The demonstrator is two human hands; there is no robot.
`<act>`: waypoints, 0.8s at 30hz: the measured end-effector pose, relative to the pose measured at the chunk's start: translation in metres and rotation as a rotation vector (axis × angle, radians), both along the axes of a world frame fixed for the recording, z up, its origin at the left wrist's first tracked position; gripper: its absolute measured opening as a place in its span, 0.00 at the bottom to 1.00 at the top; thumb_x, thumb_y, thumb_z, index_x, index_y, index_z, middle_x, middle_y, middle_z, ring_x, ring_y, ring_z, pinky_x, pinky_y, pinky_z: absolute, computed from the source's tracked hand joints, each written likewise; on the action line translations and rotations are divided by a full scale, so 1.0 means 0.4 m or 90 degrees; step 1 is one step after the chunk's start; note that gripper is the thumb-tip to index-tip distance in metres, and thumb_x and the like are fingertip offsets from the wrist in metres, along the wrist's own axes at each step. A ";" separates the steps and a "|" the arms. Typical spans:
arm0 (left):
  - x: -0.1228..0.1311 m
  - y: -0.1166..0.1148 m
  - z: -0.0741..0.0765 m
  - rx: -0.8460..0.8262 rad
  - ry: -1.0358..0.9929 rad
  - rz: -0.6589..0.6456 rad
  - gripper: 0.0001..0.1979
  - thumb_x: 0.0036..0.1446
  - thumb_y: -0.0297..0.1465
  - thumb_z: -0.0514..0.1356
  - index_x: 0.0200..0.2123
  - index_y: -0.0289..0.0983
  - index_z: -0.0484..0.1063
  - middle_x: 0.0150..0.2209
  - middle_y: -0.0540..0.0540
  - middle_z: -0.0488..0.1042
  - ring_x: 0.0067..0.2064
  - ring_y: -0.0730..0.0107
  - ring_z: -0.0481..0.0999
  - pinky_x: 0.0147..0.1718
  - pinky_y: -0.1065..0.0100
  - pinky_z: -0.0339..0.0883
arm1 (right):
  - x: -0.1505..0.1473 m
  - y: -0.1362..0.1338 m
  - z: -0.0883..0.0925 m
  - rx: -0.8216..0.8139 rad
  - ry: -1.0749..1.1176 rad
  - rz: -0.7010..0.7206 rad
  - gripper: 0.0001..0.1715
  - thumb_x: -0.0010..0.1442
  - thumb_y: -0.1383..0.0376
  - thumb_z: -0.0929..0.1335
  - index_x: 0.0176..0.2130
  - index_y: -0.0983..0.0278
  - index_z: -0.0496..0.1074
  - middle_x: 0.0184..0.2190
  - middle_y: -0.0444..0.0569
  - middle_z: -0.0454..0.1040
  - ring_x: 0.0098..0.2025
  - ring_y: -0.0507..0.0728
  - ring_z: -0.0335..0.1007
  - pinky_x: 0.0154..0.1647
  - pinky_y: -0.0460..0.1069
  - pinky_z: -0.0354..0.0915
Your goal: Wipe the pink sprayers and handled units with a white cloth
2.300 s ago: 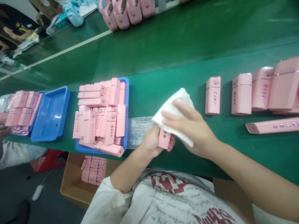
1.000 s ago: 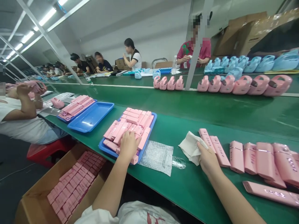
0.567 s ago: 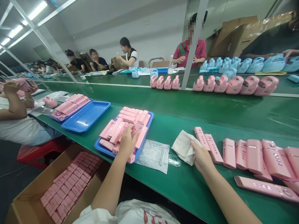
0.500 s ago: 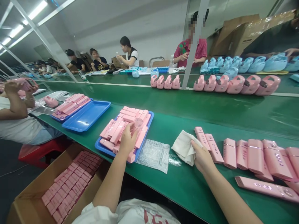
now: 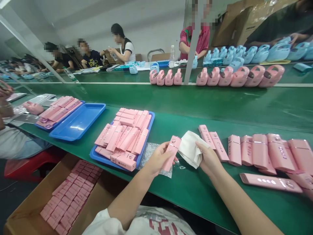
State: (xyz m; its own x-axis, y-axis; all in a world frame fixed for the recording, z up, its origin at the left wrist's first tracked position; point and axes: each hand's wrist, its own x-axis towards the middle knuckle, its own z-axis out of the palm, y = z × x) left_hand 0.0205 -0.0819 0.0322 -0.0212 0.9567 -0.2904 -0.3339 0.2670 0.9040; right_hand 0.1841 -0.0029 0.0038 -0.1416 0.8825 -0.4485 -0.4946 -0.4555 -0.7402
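Observation:
My left hand [image 5: 156, 160] is closed around a slim pink device [image 5: 171, 152], held upright over a sheet of bubble wrap [image 5: 149, 152]. My right hand [image 5: 207, 158] grips a white cloth [image 5: 189, 149] right beside the device. A blue tray [image 5: 144, 140] piled with several more pink devices [image 5: 124, 133] sits just left of my left hand. To the right, a row of pink devices [image 5: 259, 151] lies on the green table [image 5: 195, 189], with one longer pink device [image 5: 270, 182] in front of them.
An empty blue tray [image 5: 77, 121] and another tray of pink devices [image 5: 57, 110] lie further left. A cardboard box [image 5: 68, 199] of pink parts stands below the table edge. Pink and blue gadgets [image 5: 234, 76] line the far belt. Other people sit opposite and at the left.
My left hand lifted one pink device out of the blue tray and brought it right, over the bubble wrap. My right hand raised the cloth off the table toward it.

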 end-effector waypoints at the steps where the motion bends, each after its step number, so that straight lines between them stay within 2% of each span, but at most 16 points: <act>1: 0.010 0.001 -0.011 -0.013 -0.019 -0.029 0.29 0.47 0.39 0.67 0.50 0.32 0.68 0.40 0.43 0.73 0.29 0.76 0.74 0.25 0.74 0.67 | 0.001 -0.001 -0.004 0.033 -0.016 0.000 0.18 0.45 0.65 0.72 0.39 0.66 0.75 0.36 0.50 0.79 0.42 0.61 0.76 0.41 0.53 0.75; 4: 0.028 0.001 -0.032 -0.039 -0.019 -0.097 0.30 0.45 0.38 0.68 0.51 0.34 0.68 0.39 0.44 0.74 0.27 0.77 0.74 0.23 0.76 0.66 | 0.002 -0.015 -0.017 0.230 -0.171 0.027 0.19 0.53 0.57 0.69 0.42 0.66 0.74 0.37 0.51 0.79 0.40 0.61 0.77 0.40 0.53 0.75; 6: 0.032 -0.002 -0.040 -0.068 0.011 -0.113 0.31 0.47 0.42 0.67 0.52 0.34 0.68 0.30 0.48 0.74 0.23 0.76 0.72 0.19 0.76 0.63 | 0.000 -0.038 -0.018 0.459 -0.315 0.089 0.17 0.60 0.59 0.65 0.45 0.65 0.74 0.40 0.51 0.78 0.43 0.60 0.76 0.43 0.54 0.74; 7: 0.033 -0.004 -0.044 -0.085 0.023 -0.105 0.29 0.48 0.46 0.65 0.49 0.33 0.70 0.25 0.49 0.73 0.21 0.75 0.71 0.17 0.76 0.62 | -0.001 -0.052 -0.015 0.597 -0.372 0.121 0.16 0.62 0.62 0.63 0.47 0.65 0.73 0.43 0.52 0.77 0.47 0.60 0.74 0.47 0.55 0.72; 9: 0.032 -0.009 -0.053 -0.121 0.027 -0.077 0.31 0.50 0.56 0.56 0.33 0.29 0.74 0.16 0.47 0.69 0.17 0.74 0.68 0.15 0.75 0.59 | -0.003 -0.078 -0.004 0.859 -0.444 0.166 0.18 0.62 0.69 0.62 0.51 0.65 0.70 0.49 0.54 0.74 0.56 0.62 0.67 0.56 0.58 0.67; 10: 0.030 -0.011 -0.058 -0.140 0.021 -0.058 0.36 0.50 0.60 0.51 0.25 0.29 0.72 0.14 0.46 0.67 0.16 0.73 0.67 0.14 0.74 0.59 | -0.003 -0.087 0.002 0.961 -0.467 0.176 0.20 0.61 0.71 0.62 0.53 0.67 0.68 0.51 0.55 0.73 0.60 0.62 0.62 0.58 0.60 0.64; 12: 0.027 -0.012 -0.063 -0.171 -0.003 -0.022 0.41 0.46 0.66 0.45 0.20 0.31 0.69 0.13 0.44 0.67 0.15 0.71 0.68 0.14 0.73 0.60 | -0.002 -0.092 0.007 1.085 -0.517 0.186 0.22 0.61 0.71 0.63 0.54 0.70 0.66 0.52 0.58 0.72 0.63 0.63 0.57 0.61 0.60 0.61; 15: 0.026 -0.004 -0.056 -0.200 -0.025 0.007 0.43 0.40 0.69 0.47 0.27 0.31 0.71 0.14 0.46 0.68 0.16 0.72 0.67 0.14 0.74 0.59 | 0.000 -0.068 -0.007 1.108 -0.597 0.196 0.20 0.62 0.71 0.62 0.53 0.70 0.66 0.52 0.56 0.73 0.64 0.62 0.57 0.62 0.59 0.60; 20: 0.028 -0.009 -0.034 -0.170 -0.070 -0.012 0.46 0.42 0.67 0.50 0.45 0.32 0.71 0.16 0.50 0.68 0.17 0.75 0.65 0.14 0.76 0.56 | -0.001 -0.032 -0.041 0.976 -0.686 0.107 0.20 0.63 0.69 0.59 0.54 0.69 0.65 0.51 0.54 0.73 0.64 0.58 0.56 0.62 0.57 0.60; 23: -0.004 -0.024 -0.061 -0.209 -0.051 0.014 0.42 0.42 0.66 0.51 0.43 0.35 0.72 0.18 0.50 0.69 0.18 0.72 0.65 0.16 0.72 0.59 | -0.012 -0.040 -0.037 1.001 -0.693 0.105 0.19 0.63 0.65 0.59 0.51 0.71 0.68 0.54 0.54 0.71 0.65 0.54 0.53 0.65 0.52 0.55; 24: -0.018 -0.023 -0.080 -0.245 -0.034 0.021 0.40 0.41 0.65 0.53 0.41 0.37 0.73 0.20 0.50 0.71 0.21 0.70 0.68 0.19 0.69 0.64 | -0.015 -0.042 -0.034 1.011 -0.723 0.124 0.20 0.64 0.65 0.59 0.51 0.70 0.68 0.55 0.53 0.70 0.66 0.52 0.51 0.67 0.50 0.52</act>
State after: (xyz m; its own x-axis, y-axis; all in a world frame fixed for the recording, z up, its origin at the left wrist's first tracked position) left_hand 0.0134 -0.0909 0.0003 -0.0250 0.7764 -0.6297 -0.3914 0.5720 0.7208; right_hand 0.1780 -0.0198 -0.0096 -0.5365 0.5213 0.6636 0.3916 0.8504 -0.3515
